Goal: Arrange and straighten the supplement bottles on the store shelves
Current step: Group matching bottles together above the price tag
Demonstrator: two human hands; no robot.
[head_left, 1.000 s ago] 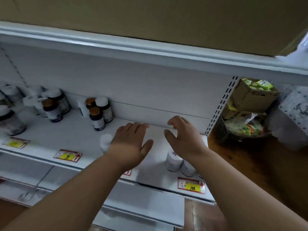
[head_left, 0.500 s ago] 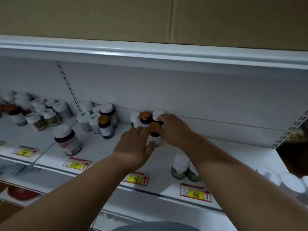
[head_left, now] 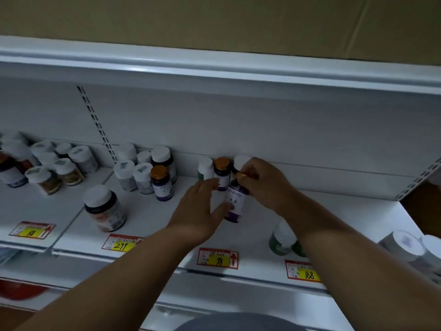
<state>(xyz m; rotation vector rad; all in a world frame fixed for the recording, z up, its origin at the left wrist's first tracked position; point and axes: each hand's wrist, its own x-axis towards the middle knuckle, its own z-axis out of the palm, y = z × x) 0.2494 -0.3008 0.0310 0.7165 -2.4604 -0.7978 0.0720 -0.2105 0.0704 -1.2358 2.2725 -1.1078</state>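
Note:
A dark purple bottle [head_left: 235,203] with a white label and orange cap stands tilted on the white shelf [head_left: 148,218]. My right hand [head_left: 265,182] grips it round the cap. My left hand [head_left: 202,213] lies beside it, thumb touching its label, fingers straight. Behind it at the back wall stand a white-capped green bottle [head_left: 205,168], an orange-capped dark bottle [head_left: 222,173] and a white-capped bottle [head_left: 239,161] partly hidden by my right hand.
To the left stand a large white-capped jar [head_left: 105,209], an orange-capped bottle [head_left: 161,182] and several white-capped jars [head_left: 133,173]. Green jars [head_left: 282,238] sit under my right forearm. More white jars [head_left: 405,247] stand at the right edge. Price tags [head_left: 217,259] line the shelf front.
The view swung left to the bottle group. My right hand closed round the orange-capped bottle's cap and pulled it forward, tilting it. My left hand came up beside its label.

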